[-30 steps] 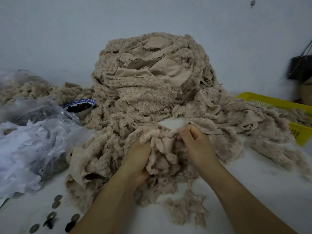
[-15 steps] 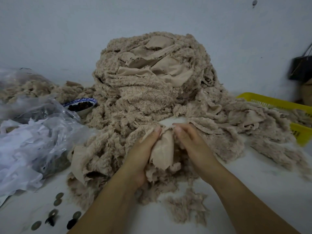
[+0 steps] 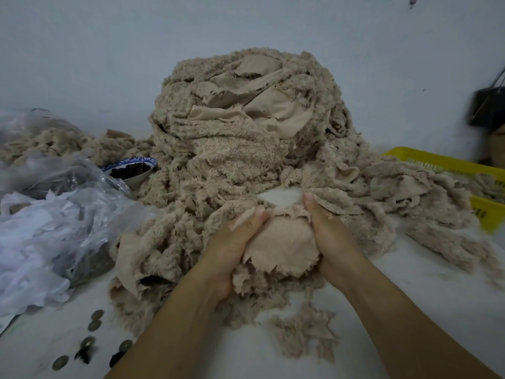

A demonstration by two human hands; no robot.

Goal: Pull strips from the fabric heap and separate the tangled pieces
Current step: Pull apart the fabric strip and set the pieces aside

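A tall heap of beige fluffy fabric strips (image 3: 240, 138) rises at the middle of the white table, with strips trailing down toward me. At its front edge my left hand (image 3: 235, 247) and my right hand (image 3: 333, 239) grip the two sides of one fabric piece (image 3: 281, 247). Its smooth woven backing faces me and is stretched flat between the hands. Both thumbs press on its upper edge. A small loose fluffy scrap (image 3: 303, 332) lies on the table just below my wrists.
Crumpled clear plastic bags (image 3: 46, 228) fill the left side. A blue-rimmed bowl (image 3: 131, 170) of dark pieces stands behind them. Several coin-like discs (image 3: 93, 326) lie at the front left. A yellow plastic basket (image 3: 448, 165) with fabric sits at the right. A dark bag (image 3: 489, 105) hangs on the wall.
The bunched clump my hands held has been opened out. My hands have moved apart, and the piece's smooth backing now shows stretched between them.
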